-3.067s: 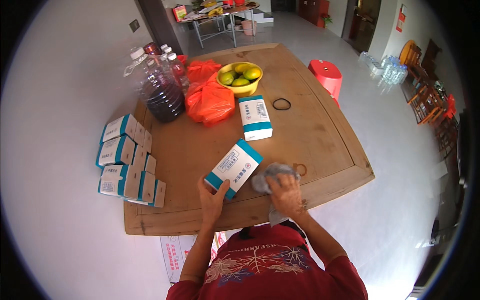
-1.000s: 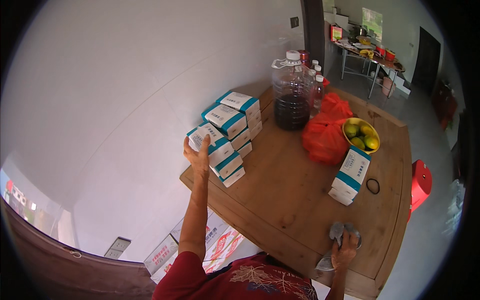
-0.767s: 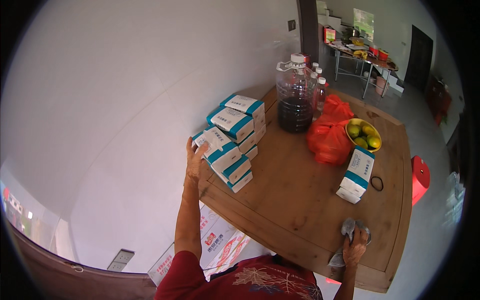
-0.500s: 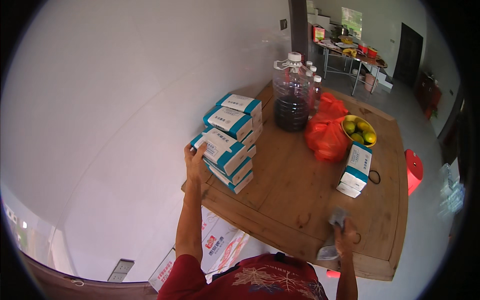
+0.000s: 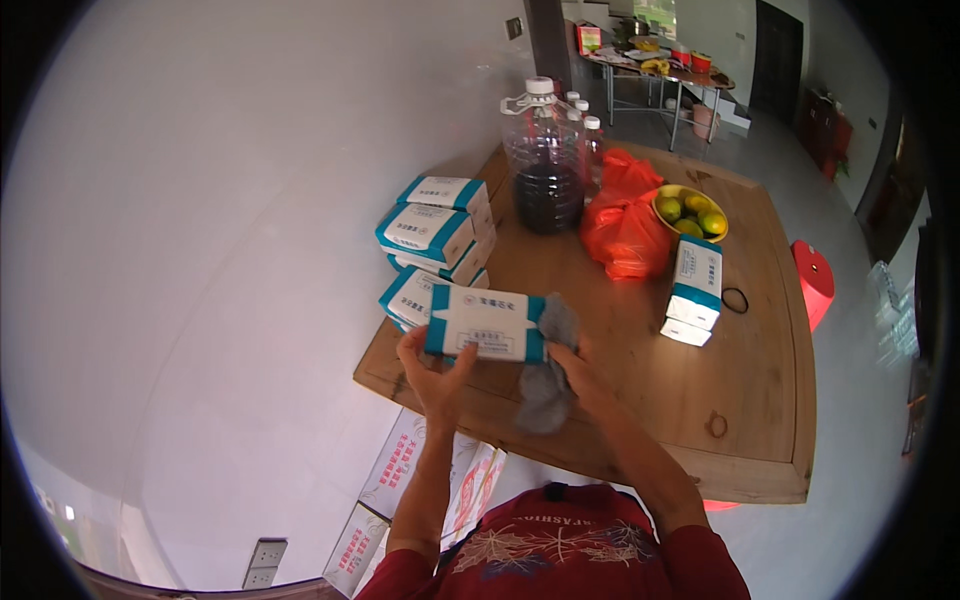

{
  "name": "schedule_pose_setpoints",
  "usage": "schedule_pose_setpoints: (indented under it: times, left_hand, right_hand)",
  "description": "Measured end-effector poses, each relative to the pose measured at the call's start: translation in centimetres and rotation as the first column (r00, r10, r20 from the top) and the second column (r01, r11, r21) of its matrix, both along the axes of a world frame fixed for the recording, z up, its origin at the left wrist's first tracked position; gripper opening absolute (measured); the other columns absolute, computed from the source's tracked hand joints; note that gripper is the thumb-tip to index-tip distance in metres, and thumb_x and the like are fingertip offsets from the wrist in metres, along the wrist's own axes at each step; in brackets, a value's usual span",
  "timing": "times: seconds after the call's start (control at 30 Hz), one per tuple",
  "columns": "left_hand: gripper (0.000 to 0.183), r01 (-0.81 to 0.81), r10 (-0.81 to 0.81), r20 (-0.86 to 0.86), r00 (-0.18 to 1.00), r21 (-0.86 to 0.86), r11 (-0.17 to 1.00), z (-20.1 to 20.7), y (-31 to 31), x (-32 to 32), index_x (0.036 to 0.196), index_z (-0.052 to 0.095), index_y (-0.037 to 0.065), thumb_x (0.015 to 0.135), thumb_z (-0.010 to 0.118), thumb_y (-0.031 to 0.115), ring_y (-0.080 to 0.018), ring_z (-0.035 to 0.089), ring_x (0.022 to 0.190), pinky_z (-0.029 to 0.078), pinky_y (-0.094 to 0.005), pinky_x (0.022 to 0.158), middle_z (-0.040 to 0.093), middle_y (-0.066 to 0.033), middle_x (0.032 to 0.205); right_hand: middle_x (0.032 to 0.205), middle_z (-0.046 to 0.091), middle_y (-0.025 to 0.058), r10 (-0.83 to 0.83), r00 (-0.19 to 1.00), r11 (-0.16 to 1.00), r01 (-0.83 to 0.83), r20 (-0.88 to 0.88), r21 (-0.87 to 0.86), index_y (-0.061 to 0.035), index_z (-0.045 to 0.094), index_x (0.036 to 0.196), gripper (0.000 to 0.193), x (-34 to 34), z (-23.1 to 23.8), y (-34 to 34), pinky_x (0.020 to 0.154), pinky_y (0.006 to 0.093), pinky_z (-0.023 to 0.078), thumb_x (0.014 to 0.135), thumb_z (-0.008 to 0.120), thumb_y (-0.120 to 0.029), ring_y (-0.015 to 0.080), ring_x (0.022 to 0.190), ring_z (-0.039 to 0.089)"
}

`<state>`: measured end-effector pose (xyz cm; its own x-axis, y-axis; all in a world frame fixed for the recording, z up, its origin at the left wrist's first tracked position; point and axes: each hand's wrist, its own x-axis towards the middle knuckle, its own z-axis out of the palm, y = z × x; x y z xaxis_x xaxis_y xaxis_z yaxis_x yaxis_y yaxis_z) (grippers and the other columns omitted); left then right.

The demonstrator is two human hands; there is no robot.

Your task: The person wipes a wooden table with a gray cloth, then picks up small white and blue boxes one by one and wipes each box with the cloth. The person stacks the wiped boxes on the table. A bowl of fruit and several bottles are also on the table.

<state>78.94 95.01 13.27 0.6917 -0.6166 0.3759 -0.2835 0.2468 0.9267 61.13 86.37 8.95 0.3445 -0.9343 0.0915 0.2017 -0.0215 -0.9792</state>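
A white tissue pack (image 5: 488, 322) with teal ends is up off the wooden table (image 5: 620, 370), tilted so its printed face shows. My left hand (image 5: 436, 385) grips its left end and lower edge, the thumb lying on the face. At the pack's other end, my right hand (image 5: 584, 380) has its fingers closed on a grey cloth (image 5: 545, 396), which hangs down and also touches that end. Just behind are several similar packs in a stack (image 5: 428, 230), partly covered by the held one. Two more packs (image 5: 696, 275) lie stacked toward the right.
Behind the stack stands a big clear bottle (image 5: 548, 185) of dark liquid, with smaller white-capped bottles (image 5: 593, 145) alongside. A red plastic bag (image 5: 628, 225) and a yellow bowl (image 5: 722, 236) of green fruit sit beyond. Boxes (image 5: 392, 480) stand below the near edge; a red stool (image 5: 812, 280) is at right.
My left hand has taken the front top pack off the stack and brought it rightward. My right hand has moved left with the cloth, up to the pack. The view has shifted slightly.
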Motion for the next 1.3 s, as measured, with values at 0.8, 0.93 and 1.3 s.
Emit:
schedule_pose_setpoints:
  times: [0.8,0.93,1.3]
  left_hand:
    - [0.106,0.827,-0.908,0.121,0.402,0.378,0.416,-6.8,-5.2,-12.6,0.135,0.029,0.001,0.052,0.089,0.027,-0.0300,0.046,0.116,0.038,-0.0377,0.098,0.045,-0.0175,0.127]
    - [0.087,0.809,-0.881,0.103,0.463,0.357,0.467,-12.0,-4.4,-12.0,0.132,0.037,0.002,0.061,0.084,0.024,-0.0290,0.047,0.116,0.040,-0.0389,0.095,0.049,-0.0178,0.124]
    - [0.115,0.821,-0.856,0.024,0.517,0.268,0.503,-7.8,-3.2,-13.1,0.141,0.014,0.003,0.055,0.088,0.019,-0.0299,0.045,0.120,0.039,-0.0400,0.100,0.041,-0.0192,0.131]
  right_hand:
    - [0.103,0.052,0.0152,-0.723,0.038,0.688,0.133,-0.689,-0.714,-0.0045,0.056,0.112,0.041,-13.4,1.9,5.8,0.070,0.0451,0.050,0.073,0.064,-0.015,0.0355,0.098,0.055]
    - [0.097,0.051,0.0119,-0.671,0.310,0.695,-0.052,-0.674,-0.717,-0.0050,0.059,0.108,0.039,-8.3,2.2,6.1,0.062,0.0415,0.047,0.071,0.061,-0.018,0.0300,0.089,0.053]
    - [0.102,0.052,0.0110,-0.778,-0.041,0.628,0.004,-0.627,-0.778,-0.0057,0.059,0.097,0.023,-10.9,0.1,3.4,0.061,0.0400,0.050,0.075,0.057,-0.013,0.0273,0.090,0.054]
